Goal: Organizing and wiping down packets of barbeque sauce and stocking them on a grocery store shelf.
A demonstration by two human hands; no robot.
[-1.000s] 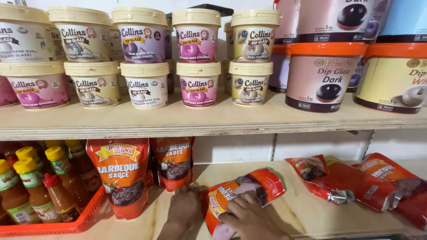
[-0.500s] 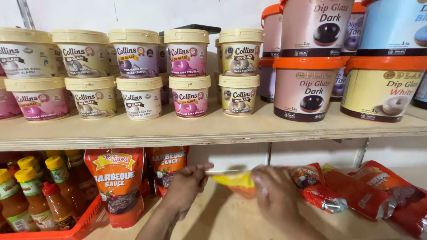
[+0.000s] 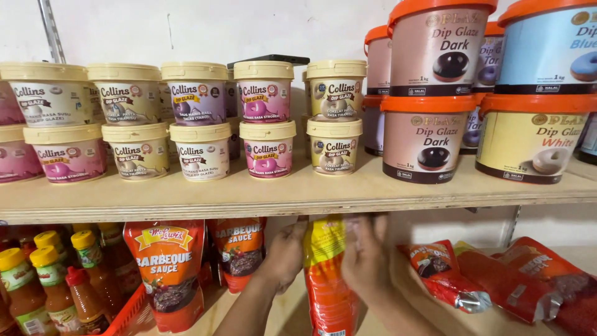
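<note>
Shelving of pale plywood (image 3: pixel 298 199) is seen filling the view against a white wall (image 3: pixel 186 31), with an upper board carried above a lower board (image 3: pixel 497 323). Large round plastic tubs with orange lids (image 3: pixel 429 134) are stacked two high at the right of the upper board, printed with pictures of glazed doughnuts. Smaller cream-lidded round plastic tubs (image 3: pixel 267 149) are ranged in two tiers to the left of them. On the lower board, at the left, a tall red stand-up sauce pouch with a yellow banner (image 3: pixel 166 274) is stood upright, and a second red pouch of the same kind (image 3: pixel 239 252) is set just behind and to the right of it. Red foil packets (image 3: pixel 491 280) are laid flat in a loose heap at the right. Amber sauce bottles with yellow caps (image 3: pixel 25 292) are held in a red plastic basket (image 3: pixel 127 314) at the far left.

In the middle, under the edge of the upper board, a red and yellow soft plastic pouch (image 3: pixel 329 280) is held upright between both hands. The left hand (image 3: pixel 285 252) is pressed against the pouch's left edge, fingers curled partly closed around it. The right hand (image 3: pixel 367 258), blurred by motion, is closed over the pouch's right edge. The pouch's foot is reached down to the lower board; whether it rests there cannot be told.
</note>
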